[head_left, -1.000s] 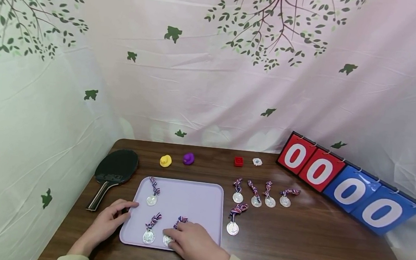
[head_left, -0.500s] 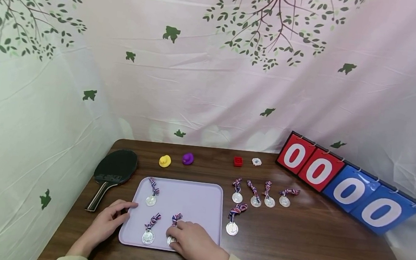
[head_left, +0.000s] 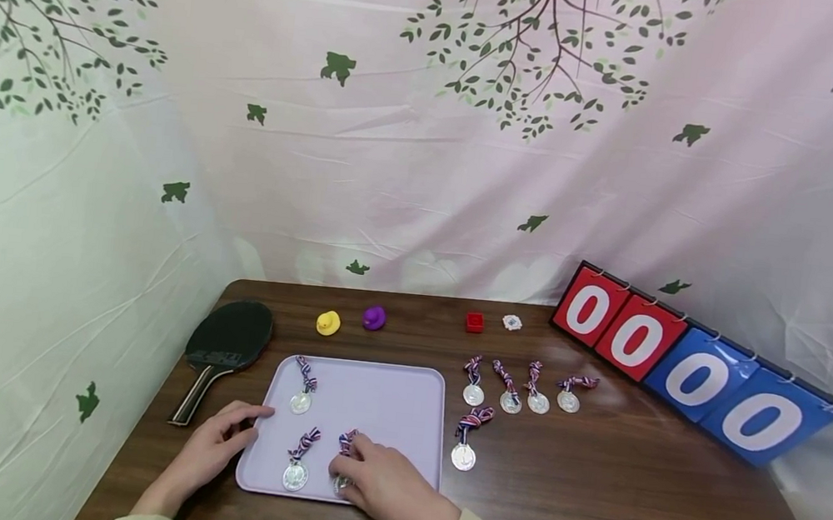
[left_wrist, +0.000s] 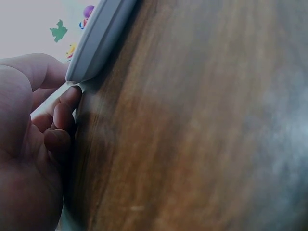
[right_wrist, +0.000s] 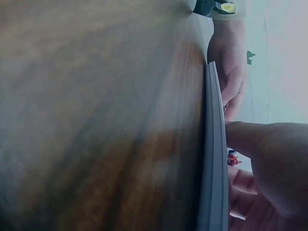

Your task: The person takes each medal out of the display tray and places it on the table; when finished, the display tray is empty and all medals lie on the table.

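On the lilac tray (head_left: 402, 413) lie three silver medals with knotted striped ribbons. One medal (head_left: 301, 402) is at the back left and another medal (head_left: 295, 475) at the front left. My right hand (head_left: 395, 484) holds the third medal (head_left: 342, 485) at the front middle between thumb and fingers, partly covering it. A bit of its ribbon (right_wrist: 233, 158) shows between thumb and fingers in the right wrist view. My left hand (head_left: 219, 438) rests at the tray's left edge, fingertips touching the rim. In the left wrist view its fingers (left_wrist: 62, 115) lie loosely bent beside the tray corner.
Several more medals (head_left: 464, 457) lie right of the tray. A table tennis bat (head_left: 230, 334) is at the left. Yellow duck (head_left: 327, 323), purple duck (head_left: 374, 318), red block (head_left: 474, 322) and small white piece (head_left: 512, 323) line the back. A flip scoreboard (head_left: 635, 335) stands back right.
The third medal has shifted slightly right and its ribbon has turned more upright under my right hand's fingers. My left hand stays at the tray edge.
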`<action>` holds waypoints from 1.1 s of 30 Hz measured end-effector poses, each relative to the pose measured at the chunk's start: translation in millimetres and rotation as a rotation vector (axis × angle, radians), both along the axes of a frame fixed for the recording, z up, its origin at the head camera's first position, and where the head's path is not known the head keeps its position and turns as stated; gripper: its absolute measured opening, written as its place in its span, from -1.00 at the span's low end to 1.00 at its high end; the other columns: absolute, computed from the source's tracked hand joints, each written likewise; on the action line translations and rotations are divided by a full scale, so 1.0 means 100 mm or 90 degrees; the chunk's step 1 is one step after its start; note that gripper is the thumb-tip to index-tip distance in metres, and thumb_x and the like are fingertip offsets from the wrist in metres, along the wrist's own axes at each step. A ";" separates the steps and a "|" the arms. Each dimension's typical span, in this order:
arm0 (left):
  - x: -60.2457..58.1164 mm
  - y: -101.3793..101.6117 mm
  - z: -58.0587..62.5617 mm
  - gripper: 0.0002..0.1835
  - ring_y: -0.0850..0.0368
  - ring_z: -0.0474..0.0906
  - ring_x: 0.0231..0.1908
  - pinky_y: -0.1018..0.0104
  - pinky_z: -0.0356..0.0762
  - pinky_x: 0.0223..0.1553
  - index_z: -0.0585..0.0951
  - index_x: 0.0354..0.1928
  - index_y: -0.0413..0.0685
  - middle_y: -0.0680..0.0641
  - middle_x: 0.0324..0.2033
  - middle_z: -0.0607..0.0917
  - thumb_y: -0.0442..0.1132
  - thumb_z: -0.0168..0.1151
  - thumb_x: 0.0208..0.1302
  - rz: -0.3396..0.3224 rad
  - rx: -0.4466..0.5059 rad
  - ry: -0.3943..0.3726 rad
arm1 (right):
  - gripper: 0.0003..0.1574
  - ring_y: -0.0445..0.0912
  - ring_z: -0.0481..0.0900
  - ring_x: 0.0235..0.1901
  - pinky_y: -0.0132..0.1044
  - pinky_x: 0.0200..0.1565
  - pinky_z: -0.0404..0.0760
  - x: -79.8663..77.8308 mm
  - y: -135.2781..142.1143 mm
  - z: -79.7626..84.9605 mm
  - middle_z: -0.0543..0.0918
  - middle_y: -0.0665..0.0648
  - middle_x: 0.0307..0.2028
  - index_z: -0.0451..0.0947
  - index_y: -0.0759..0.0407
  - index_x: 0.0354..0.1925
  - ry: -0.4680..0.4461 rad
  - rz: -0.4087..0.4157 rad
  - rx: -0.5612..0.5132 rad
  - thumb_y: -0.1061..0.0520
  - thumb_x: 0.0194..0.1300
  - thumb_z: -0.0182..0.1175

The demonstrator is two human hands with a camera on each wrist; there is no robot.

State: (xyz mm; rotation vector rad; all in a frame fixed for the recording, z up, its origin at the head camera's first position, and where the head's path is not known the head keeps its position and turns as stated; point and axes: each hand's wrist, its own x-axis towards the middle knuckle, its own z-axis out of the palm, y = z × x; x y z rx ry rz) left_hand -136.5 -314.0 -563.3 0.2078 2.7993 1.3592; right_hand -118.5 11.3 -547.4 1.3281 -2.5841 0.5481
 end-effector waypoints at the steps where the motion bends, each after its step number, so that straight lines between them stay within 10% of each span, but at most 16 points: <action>1: 0.00 0.00 0.00 -0.69 0.20 0.41 -0.26 0.37 0.37 -0.27 0.64 0.01 0.24 0.11 -0.14 0.58 -0.28 0.23 0.27 0.003 0.001 -0.002 | -0.68 -0.29 0.36 -0.53 -0.43 -0.45 0.35 0.00 0.00 0.00 0.41 -0.10 -0.29 0.52 -0.20 -0.09 0.003 0.003 -0.001 -0.09 0.17 0.31; 11: 0.01 0.01 0.02 -0.69 0.20 0.41 -0.25 0.37 0.37 -0.26 0.63 0.02 0.27 0.14 -0.14 0.58 -0.26 0.23 0.28 0.002 -0.002 -0.005 | -0.70 -0.30 0.49 -0.19 -0.43 -0.07 0.44 0.03 0.00 0.08 0.52 -0.13 -0.21 0.56 -0.09 -0.07 -0.034 0.027 -0.019 0.08 0.19 0.31; 33: 0.01 0.01 0.03 -0.68 0.19 0.41 -0.26 0.36 0.37 -0.27 0.63 0.02 0.28 0.14 -0.15 0.57 -0.26 0.22 0.28 0.000 0.007 -0.013 | -0.58 -0.30 0.53 -0.05 -0.47 0.03 0.43 -0.13 0.40 0.18 0.61 -0.05 -0.07 0.60 0.07 -0.01 -0.112 0.071 -0.167 0.25 0.11 0.33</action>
